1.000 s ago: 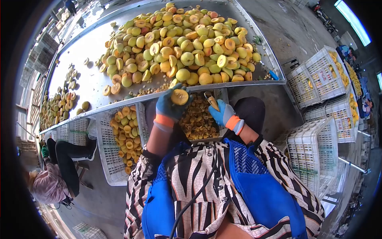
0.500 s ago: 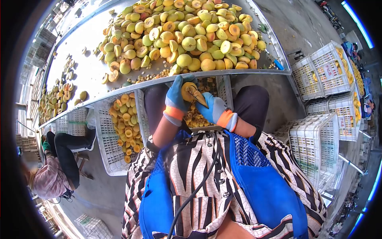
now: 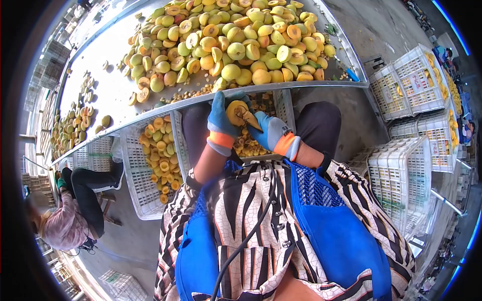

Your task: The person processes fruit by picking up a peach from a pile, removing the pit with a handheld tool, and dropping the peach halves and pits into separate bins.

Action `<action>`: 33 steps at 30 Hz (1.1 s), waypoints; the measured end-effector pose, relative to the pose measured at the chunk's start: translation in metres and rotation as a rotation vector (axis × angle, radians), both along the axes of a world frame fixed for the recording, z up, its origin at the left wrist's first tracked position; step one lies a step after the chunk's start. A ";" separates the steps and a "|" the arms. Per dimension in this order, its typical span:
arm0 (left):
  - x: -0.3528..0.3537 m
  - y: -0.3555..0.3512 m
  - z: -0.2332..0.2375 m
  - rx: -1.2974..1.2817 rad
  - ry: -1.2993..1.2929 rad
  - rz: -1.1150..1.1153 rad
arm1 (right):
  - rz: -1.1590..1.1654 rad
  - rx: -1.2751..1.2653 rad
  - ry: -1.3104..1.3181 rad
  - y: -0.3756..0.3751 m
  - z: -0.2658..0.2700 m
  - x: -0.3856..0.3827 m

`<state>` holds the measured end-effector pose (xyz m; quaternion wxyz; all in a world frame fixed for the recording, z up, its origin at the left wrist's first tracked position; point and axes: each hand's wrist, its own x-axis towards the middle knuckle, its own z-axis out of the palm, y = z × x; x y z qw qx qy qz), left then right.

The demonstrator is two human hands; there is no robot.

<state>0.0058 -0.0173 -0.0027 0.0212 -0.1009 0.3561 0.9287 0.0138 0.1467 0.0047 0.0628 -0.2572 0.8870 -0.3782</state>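
My left hand (image 3: 222, 119), in a blue and grey glove with an orange cuff, is closed around a yellow peach half (image 3: 235, 111), its cut face toward me. My right hand (image 3: 271, 132), gloved alike, grips a tan, metallic-looking pitting tool (image 3: 249, 119) whose tip meets the middle of the cut face. Fingers and glare hide part of the tool. Both hands are just below the table's front edge, over a crate (image 3: 284, 111) of peach halves between my knees. Above them, a large heap of whole and halved peaches (image 3: 236, 50) covers the metal table (image 3: 108, 37).
Left of my leg stands a white crate (image 3: 131, 175) of peach halves. Stacked crates (image 3: 401, 93) stand at right. A blue-handled tool (image 3: 353, 75) lies at the table's right corner. Another person (image 3: 65, 223) sits at far left near more halves (image 3: 70, 130). Loose pits (image 3: 193, 93) line the front edge.
The view has shifted slightly. The peach half remains in my left hand with the tool's tip against it; my hands have barely moved.
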 end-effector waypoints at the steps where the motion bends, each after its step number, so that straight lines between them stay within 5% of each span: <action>1: 0.000 0.000 -0.002 -0.005 0.037 0.003 | 0.011 0.057 0.003 0.001 0.002 0.000; 12: 0.000 0.012 -0.003 -0.293 -0.002 0.055 | 0.083 0.229 0.077 0.011 -0.051 -0.005; 21: 0.001 0.012 0.002 -0.452 0.010 -0.050 | 0.020 -0.057 -0.058 0.003 -0.040 0.013; 23: -0.001 0.009 0.002 -0.484 0.031 -0.118 | 0.244 -0.169 -0.523 0.007 -0.005 0.006; 26: -0.003 0.009 0.002 -0.568 0.133 -0.154 | 0.217 -0.036 -0.691 0.010 0.006 0.001; 27: -0.004 0.010 0.006 -0.539 0.094 -0.183 | 0.219 -0.035 -0.693 0.011 -0.006 0.003; 29: -0.004 0.010 0.005 -0.511 0.053 -0.206 | 0.149 -0.028 -0.085 0.011 -0.040 0.007; 30: -0.004 0.010 -0.001 -0.524 0.087 -0.197 | 0.155 -0.028 -0.084 0.010 -0.024 0.006; 32: -0.002 0.009 -0.004 -0.539 0.115 -0.186 | 0.054 -0.151 -1.175 0.006 0.025 0.005; 33: -0.002 0.011 -0.002 -0.440 0.104 -0.186 | 0.057 -0.152 -1.175 0.008 0.022 0.006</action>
